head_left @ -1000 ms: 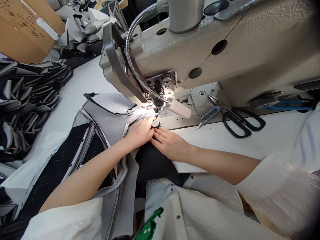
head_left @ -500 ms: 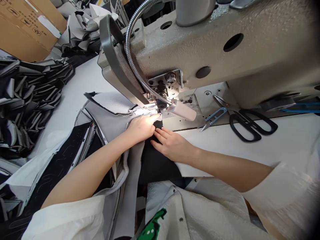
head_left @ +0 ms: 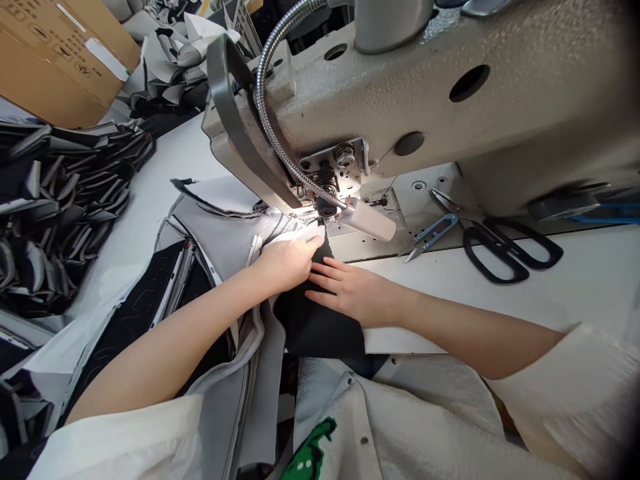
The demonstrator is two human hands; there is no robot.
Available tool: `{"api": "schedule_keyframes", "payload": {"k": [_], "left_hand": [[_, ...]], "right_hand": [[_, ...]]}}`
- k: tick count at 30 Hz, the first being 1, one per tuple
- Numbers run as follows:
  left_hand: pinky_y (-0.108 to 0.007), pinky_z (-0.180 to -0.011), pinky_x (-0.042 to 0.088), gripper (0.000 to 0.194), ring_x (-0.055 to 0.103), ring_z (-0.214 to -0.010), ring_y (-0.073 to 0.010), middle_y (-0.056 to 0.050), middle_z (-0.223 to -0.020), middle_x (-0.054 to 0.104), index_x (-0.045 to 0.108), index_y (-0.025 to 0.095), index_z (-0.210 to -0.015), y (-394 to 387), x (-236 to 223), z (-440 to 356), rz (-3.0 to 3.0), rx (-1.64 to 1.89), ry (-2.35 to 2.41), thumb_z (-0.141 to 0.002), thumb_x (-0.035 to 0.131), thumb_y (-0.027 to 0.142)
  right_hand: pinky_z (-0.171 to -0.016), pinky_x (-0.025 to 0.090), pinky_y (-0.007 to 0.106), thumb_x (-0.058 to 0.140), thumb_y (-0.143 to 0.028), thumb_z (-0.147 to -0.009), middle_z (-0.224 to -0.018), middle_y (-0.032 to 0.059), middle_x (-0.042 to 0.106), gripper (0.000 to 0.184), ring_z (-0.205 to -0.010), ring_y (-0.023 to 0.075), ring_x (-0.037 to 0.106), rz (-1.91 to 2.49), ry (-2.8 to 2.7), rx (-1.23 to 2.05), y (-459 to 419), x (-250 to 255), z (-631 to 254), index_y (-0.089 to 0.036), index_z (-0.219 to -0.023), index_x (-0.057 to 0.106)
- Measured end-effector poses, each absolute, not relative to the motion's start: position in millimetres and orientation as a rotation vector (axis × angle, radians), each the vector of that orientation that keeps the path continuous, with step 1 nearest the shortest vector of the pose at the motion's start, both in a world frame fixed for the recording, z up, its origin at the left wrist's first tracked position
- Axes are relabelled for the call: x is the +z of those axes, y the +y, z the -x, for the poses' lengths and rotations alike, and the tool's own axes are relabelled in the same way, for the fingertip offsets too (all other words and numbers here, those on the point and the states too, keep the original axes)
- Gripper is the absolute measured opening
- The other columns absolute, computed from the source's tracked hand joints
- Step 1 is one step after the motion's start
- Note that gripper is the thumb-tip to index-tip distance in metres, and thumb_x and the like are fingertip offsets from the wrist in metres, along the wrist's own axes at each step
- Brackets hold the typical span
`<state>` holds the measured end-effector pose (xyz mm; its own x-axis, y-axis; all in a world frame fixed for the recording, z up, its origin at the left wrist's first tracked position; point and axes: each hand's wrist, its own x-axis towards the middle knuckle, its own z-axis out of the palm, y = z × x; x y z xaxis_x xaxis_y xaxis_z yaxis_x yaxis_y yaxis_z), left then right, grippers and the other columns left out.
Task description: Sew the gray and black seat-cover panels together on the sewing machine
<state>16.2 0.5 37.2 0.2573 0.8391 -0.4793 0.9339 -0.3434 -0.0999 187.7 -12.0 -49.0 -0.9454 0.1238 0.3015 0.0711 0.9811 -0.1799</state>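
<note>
Under the lit needle area of a sewing machine (head_left: pixel 390 100) lies a layered fabric piece, with grey fabric (head_left: pixel 215 227) to the left and black fabric (head_left: pixel 320 320) toward me. My left hand (head_left: pixel 287 263) is closed on the edge of the grey fabric, thumb and forefinger pinching it just in front of the presser foot. The edge there looks white in the lamp light. My right hand (head_left: pixel 350 290) lies flat on the black fabric, fingers extended and slightly apart, tips near my left hand. The needle itself is hard to make out.
Black-handled scissors (head_left: pixel 505 250) and blue thread snips (head_left: pixel 433 233) lie right of the needle. A small lamp (head_left: pixel 367 220) on a flexible metal tube (head_left: pixel 263 87) hangs close above the hands. Stacked fabric pieces (head_left: pixel 60 220) and a cardboard box (head_left: pixel 65 60) are at left.
My left hand has drawn slightly back from the needle, lifting the fabric edge so more of its pale side shows. My right hand's fingers have spread a little, and the black fabric has shifted.
</note>
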Motion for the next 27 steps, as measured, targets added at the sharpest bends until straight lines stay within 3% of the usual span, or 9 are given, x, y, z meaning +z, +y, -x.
{"api": "schedule_keyframes", "payload": {"k": [4,8,13,15,21,27], "left_hand": [[-0.034,-0.082,0.05,0.057,0.064,-0.095,-0.0255,-0.013,-0.104,0.067,0.034,0.014,-0.142,4,40,-19,-2.326,-0.708,1.641,-0.084,0.038,0.013],[-0.038,-0.075,0.051,0.07,0.066,-0.086,-0.0293,-0.011,-0.092,0.07,0.025,0.018,-0.146,-3,49,-15,-2.263,-0.923,1.623,-0.079,0.046,0.017],[-0.033,-0.09,0.047,0.061,0.057,-0.114,-0.0246,-0.009,-0.131,0.056,0.036,0.02,-0.142,4,47,-9,-2.162,-0.748,1.548,-0.081,0.037,0.015],[-0.032,-0.092,0.046,0.06,0.054,-0.117,-0.0242,-0.01,-0.133,0.054,0.037,0.018,-0.141,8,44,-11,-2.147,-0.703,1.559,-0.081,0.037,0.015],[-0.034,-0.082,0.049,0.063,0.063,-0.1,-0.0262,-0.014,-0.109,0.066,0.024,0.01,-0.145,5,29,-27,-2.194,-0.662,1.72,-0.083,0.035,0.016],[-0.035,-0.072,0.05,0.071,0.067,-0.083,-0.0275,-0.012,-0.095,0.069,0.01,0.013,-0.149,-21,25,-21,-2.224,-0.821,1.761,-0.084,0.038,0.017]], "right_hand": [[-0.111,0.023,0.051,0.067,-0.028,-0.07,-0.139,0.0198,0.043,0.066,-0.132,0.0324,0.034,-0.031,-2.856,0.412,-6,-44,-188,-0.013,-0.132,0.049],[-0.111,0.025,0.047,0.064,-0.026,-0.076,-0.138,0.017,0.046,0.057,-0.131,0.0301,0.038,-0.046,-2.85,0.381,-11,-45,-190,-0.013,-0.13,0.052],[-0.109,0.029,0.046,0.054,-0.019,-0.083,-0.135,0.0159,0.049,0.045,-0.128,0.0291,0.042,0.018,-2.814,0.294,-18,-51,-185,-0.011,-0.128,0.053],[-0.108,0.03,0.046,0.053,-0.019,-0.084,-0.133,0.016,0.051,0.044,-0.126,0.0285,0.044,0.037,-2.798,0.282,-16,-52,-181,-0.01,-0.126,0.054],[-0.11,0.027,0.046,0.055,-0.02,-0.081,-0.117,0.0155,0.06,0.034,-0.12,0.0265,0.048,0.14,-2.801,0.333,4,-48,-172,-0.01,-0.112,0.06],[-0.111,0.024,0.048,0.063,-0.023,-0.073,-0.135,0.0121,0.049,0.059,-0.131,0.0307,0.036,-0.06,-2.838,0.376,3,-45,-190,-0.015,-0.129,0.051]]}}
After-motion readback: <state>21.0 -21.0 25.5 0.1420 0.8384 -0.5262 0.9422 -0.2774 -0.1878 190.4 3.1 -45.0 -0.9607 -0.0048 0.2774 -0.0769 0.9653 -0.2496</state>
